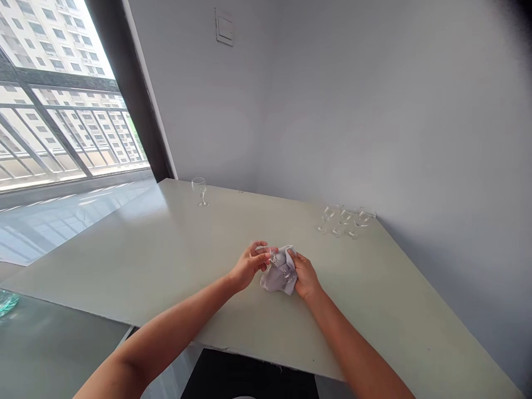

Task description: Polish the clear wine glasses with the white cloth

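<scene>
Over the near middle of the table, a clear stemmed glass point(286, 270) lies tilted between my two hands, partly covered by a pale grey cloth point(274, 280). With thumb and fingers, my left hand point(248, 267) grips the glass at its left end, which looks like the foot. My right hand point(306, 275) is closed on the cloth, pressing it around the right side of the glass. Folds of cloth and fingers hide part of the glass. How much of the cloth rests on the tabletop I cannot tell.
One stemmed glass point(199, 191) stands upright at the far left of the pale table point(174, 260). Several more glasses point(344, 219) are grouped at the back right near the wall. A greenish glass object point(7, 302) shows at the left edge, on a lower surface.
</scene>
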A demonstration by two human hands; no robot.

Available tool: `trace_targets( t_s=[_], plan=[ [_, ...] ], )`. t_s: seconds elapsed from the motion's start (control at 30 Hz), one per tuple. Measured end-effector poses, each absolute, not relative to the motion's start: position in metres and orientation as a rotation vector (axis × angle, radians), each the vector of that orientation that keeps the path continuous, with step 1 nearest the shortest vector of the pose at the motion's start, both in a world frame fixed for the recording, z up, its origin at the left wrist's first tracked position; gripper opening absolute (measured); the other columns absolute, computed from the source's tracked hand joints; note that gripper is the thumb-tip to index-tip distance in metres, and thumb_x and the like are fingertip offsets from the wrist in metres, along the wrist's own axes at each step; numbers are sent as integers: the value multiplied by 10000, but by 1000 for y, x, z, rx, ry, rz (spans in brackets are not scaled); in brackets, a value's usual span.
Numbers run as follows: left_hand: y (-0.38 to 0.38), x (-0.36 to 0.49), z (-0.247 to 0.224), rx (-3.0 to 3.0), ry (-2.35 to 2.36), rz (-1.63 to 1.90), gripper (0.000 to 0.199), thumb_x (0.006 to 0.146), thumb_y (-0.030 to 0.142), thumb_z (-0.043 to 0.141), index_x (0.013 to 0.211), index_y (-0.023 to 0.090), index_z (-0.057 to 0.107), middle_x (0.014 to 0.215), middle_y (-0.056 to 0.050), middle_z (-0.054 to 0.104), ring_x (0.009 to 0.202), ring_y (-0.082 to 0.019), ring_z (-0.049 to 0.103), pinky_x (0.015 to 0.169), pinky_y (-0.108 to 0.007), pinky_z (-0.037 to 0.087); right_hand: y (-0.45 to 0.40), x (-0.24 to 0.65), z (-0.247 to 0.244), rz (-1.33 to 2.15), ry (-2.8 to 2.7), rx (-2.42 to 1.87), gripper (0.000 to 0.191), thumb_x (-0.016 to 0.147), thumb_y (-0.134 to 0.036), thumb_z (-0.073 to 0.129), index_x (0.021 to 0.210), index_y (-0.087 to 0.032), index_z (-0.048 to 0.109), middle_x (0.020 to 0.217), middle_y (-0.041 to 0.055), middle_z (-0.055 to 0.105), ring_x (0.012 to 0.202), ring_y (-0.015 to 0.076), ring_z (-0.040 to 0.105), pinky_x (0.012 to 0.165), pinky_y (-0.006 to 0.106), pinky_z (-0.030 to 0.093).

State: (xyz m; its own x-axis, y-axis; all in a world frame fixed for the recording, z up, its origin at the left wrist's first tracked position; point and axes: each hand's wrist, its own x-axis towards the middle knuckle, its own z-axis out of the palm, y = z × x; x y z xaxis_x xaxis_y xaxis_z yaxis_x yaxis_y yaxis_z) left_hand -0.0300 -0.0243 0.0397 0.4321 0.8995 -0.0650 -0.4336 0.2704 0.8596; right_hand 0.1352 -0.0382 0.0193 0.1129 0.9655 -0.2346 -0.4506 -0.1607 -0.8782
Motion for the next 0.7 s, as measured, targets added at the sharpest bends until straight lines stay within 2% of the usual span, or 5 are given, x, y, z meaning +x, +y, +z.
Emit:
trace_targets(
  t_s=[0.13, 0.27, 0.4, 0.57, 0.7],
  plan=[
    [-19, -32, 35, 737, 662, 1055, 333, 702, 308, 655, 935, 165, 465, 1013, -88, 609, 650, -95, 584, 595, -220, 448, -46, 145, 29, 1134, -1145, -1053, 279, 704, -460, 611, 679, -183, 637, 724, 24, 592, 733, 174, 535, 654, 285, 429],
    [-12, -36, 31, 596, 684, 1049, 200, 727, 277, 627, 804, 148, 496, 825, -42, 629, 620, -90, 596, 585, -197, 470, -57, 141, 38, 895, -1856, -938, 194, 762, -330, 575, 910, -252, 674, 1041, 72, 541, 966, 210, 478, 815, 337, 404],
    [-12, -36, 30, 545, 612, 1019, 164, 761, 286, 583, 801, 141, 518, 789, -37, 629, 589, -80, 590, 591, -193, 483, -55, 135, 35, 918, -1755, -950, 240, 753, -278, 582, 985, -273, 646, 929, 48, 517, 868, 172, 495, 759, 305, 424],
    [-16, -34, 37, 605, 491, 1120, 188, 796, 316, 539, 893, 162, 493, 882, -45, 626, 613, -62, 582, 689, -217, 494, -48, 126, 20, 1436, -1086, -926, 270, 617, -320, 721, 813, -182, 597, 705, -9, 514, 640, 124, 485, 621, 268, 417],
    [-17, -38, 44, 748, 503, 1217, 226, 793, 336, 539, 954, 209, 443, 918, -27, 615, 641, -69, 591, 711, -237, 481, -52, 112, 13, 1704, -919, -845, 376, 630, -436, 694, 834, -152, 556, 685, 1, 522, 600, 117, 479, 603, 272, 403]
  ],
)
